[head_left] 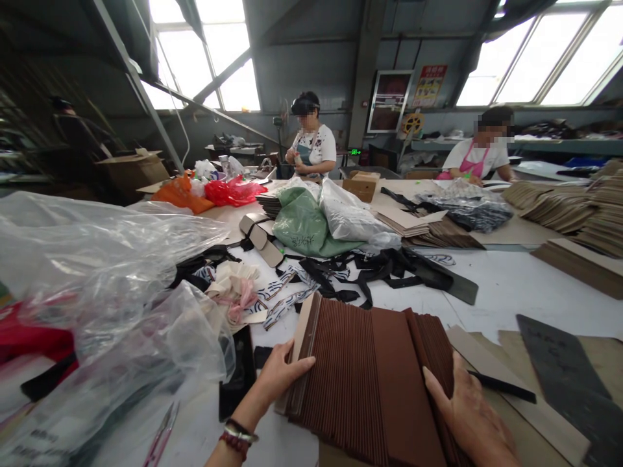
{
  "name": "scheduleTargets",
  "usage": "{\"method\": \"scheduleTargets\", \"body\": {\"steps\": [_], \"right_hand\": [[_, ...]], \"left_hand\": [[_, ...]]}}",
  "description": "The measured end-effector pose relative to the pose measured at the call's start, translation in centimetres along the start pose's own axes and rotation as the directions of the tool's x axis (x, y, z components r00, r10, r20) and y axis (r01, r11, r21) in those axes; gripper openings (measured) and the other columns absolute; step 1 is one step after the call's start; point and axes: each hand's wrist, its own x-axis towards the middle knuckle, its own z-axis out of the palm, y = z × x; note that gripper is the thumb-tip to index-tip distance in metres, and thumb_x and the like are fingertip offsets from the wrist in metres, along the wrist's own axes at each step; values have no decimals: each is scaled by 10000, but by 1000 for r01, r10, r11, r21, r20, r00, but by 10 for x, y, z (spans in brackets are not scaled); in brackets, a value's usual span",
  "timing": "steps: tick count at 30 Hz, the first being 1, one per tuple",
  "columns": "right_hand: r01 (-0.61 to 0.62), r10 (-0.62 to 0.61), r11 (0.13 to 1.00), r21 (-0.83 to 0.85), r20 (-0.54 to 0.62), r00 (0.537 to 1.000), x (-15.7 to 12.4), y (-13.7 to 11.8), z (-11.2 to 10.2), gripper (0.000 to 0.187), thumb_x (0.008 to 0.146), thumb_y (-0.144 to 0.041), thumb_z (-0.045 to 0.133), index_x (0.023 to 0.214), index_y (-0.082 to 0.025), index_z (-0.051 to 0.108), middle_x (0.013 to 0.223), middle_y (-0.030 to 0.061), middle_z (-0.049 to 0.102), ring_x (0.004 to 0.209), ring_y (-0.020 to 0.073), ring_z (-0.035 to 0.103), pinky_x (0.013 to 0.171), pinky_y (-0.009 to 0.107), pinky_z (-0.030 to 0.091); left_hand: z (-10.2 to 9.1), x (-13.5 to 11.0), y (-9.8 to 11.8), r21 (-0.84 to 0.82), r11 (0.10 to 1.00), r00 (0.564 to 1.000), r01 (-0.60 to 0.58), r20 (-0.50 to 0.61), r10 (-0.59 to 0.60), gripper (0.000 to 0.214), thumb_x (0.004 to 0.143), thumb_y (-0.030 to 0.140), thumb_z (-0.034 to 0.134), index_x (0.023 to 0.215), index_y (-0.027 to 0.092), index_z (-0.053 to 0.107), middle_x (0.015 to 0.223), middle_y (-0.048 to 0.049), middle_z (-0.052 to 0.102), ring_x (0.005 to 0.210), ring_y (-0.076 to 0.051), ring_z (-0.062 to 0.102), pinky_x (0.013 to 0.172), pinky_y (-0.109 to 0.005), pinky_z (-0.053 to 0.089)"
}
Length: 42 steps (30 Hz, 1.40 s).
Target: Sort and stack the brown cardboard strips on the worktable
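Observation:
A row of thin brown panels (343,363) stands on edge in front of me, packed face to face, with one broader brown face (402,383) showing among them. At its left end is a beige board (306,324) beside a clear strip. My left hand (280,376) grips this left end, thumb over the top. On the opposite side, my right hand (470,405) presses against the panels, thumb on top and fingers along the outer side. Both hands clasp the stack between them. Part of its underside is hidden.
Clear plastic bags (111,272) cover the left side. Scissors (163,434) and a dark phone-like slab (238,373) lie near my left arm. Black strips (384,269) and a green bag (302,224) sit beyond. Grey boards (559,363) lie right. Two people work across the table.

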Motion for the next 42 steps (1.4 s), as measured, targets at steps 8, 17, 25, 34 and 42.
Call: {"method": "scheduleTargets", "body": {"steps": [8, 17, 25, 34, 42], "right_hand": [[2, -3, 1000, 32, 14, 1000, -1, -2, -6, 864, 807, -675, 149, 1408, -60, 243, 1225, 229, 478, 1003, 404, 567, 786, 518, 481], [33, -32, 999, 35, -42, 999, 0, 3, 2, 734, 851, -582, 249, 1402, -96, 258, 1202, 218, 506, 1031, 397, 564, 804, 541, 480], [11, -11, 1000, 12, -31, 999, -2, 5, 3, 692, 875, -549, 272, 1424, -130, 224, 1207, 209, 507, 963, 371, 602, 764, 511, 496], [-4, 4, 1000, -3, 22, 1000, -2, 2, -2, 792, 846, -628, 171, 1423, -88, 203, 1222, 211, 478, 989, 377, 584, 776, 495, 491], [-38, 38, 999, -7, 82, 996, -6, -13, -19, 857, 802, -636, 107, 1419, -46, 191, 1253, 220, 441, 1028, 387, 557, 829, 488, 458]], "left_hand": [[7, 1, -8, -16, 999, 996, 32, -86, -33, 884, 569, 602, 616, 1224, 12, 548, 1242, -230, 518, 1233, -404, 388, 1076, -499, 253], [7, 5, -7, -50, 979, 965, -197, -186, 184, 690, 708, 476, 522, 1288, 104, 487, 1173, -157, 540, 1025, -266, 563, 867, -420, 498], [9, 19, 13, 38, 926, 896, -376, -242, 373, 240, 759, 313, 542, 890, 201, 709, 912, -68, 598, 860, -208, 589, 751, -355, 518], [19, 20, 27, 217, 865, 796, -452, -340, 501, 205, 826, 257, 405, 686, 220, 550, 787, -51, 557, 824, -217, 532, 834, -387, 444], [5, -36, -4, 267, 907, 809, -325, -417, 413, 329, 857, 408, 355, 570, 246, 368, 555, 20, 402, 526, -155, 433, 560, -290, 369]]}}
